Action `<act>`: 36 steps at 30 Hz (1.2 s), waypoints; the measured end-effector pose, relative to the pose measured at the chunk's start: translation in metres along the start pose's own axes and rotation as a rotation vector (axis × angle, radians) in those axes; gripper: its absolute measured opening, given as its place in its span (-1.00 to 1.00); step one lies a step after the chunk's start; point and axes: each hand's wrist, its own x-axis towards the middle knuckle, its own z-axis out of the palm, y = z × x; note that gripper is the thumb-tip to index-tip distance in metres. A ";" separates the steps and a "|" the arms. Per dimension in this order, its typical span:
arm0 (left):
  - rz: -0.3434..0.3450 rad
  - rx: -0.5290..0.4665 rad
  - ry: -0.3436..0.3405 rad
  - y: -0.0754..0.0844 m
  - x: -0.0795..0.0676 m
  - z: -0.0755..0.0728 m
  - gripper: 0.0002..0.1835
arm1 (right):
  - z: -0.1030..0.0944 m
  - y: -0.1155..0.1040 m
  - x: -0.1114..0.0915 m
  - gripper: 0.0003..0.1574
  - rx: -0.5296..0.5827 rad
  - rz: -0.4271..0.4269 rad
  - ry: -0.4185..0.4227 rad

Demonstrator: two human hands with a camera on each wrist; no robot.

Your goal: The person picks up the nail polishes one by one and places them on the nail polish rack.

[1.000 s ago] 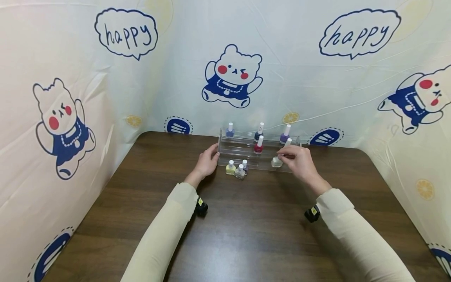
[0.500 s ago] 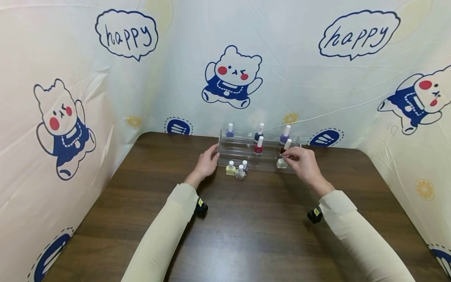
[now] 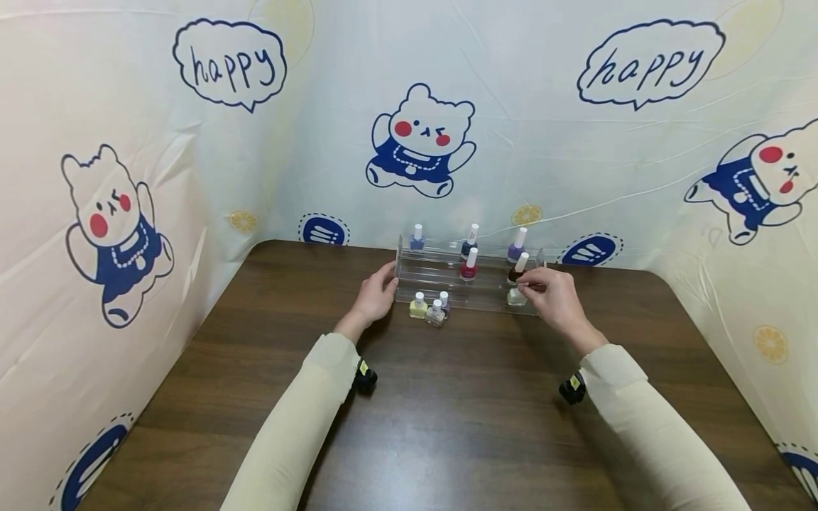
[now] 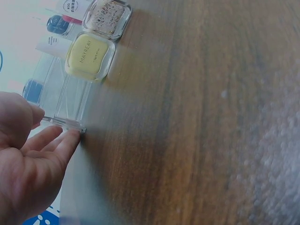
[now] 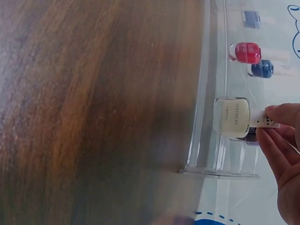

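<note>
My right hand (image 3: 554, 297) pinches the white cap of a pale cream nail polish bottle (image 5: 234, 117) between thumb and fingers. That bottle stands at the front tier of a clear acrylic display rack (image 3: 434, 270), near its right end. My left hand (image 3: 375, 292) holds the rack's left end panel, thumb on one side and fingers on the other in the left wrist view. A dark nail polish bottle (image 3: 515, 273) is just behind the cream one, and a red nail polish bottle (image 3: 469, 270) stands on the middle tier.
Blue (image 3: 417, 241), navy (image 3: 469, 247) and purple (image 3: 516, 250) nail polish bottles line the top tier. In front of the rack's left part, on the wooden table (image 3: 409, 426), are a yellow bottle (image 4: 89, 57), a glittery bottle (image 4: 107, 18) and a greyish-purple bottle (image 3: 445, 306). A printed cloth (image 3: 543, 85) hangs behind.
My right hand has moved the cream nail polish bottle to the right along the front tier, bringing the dark bottle behind it into view. My left hand stays at the rack's left end.
</note>
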 end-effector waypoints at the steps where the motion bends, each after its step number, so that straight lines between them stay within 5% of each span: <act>1: 0.000 0.001 -0.001 0.000 0.000 0.000 -0.47 | 0.000 0.001 0.000 -0.87 0.000 0.005 0.000; 36: -0.011 0.009 -0.002 -0.001 0.001 0.001 -0.46 | 0.008 0.013 -0.002 -0.85 0.029 0.113 -0.061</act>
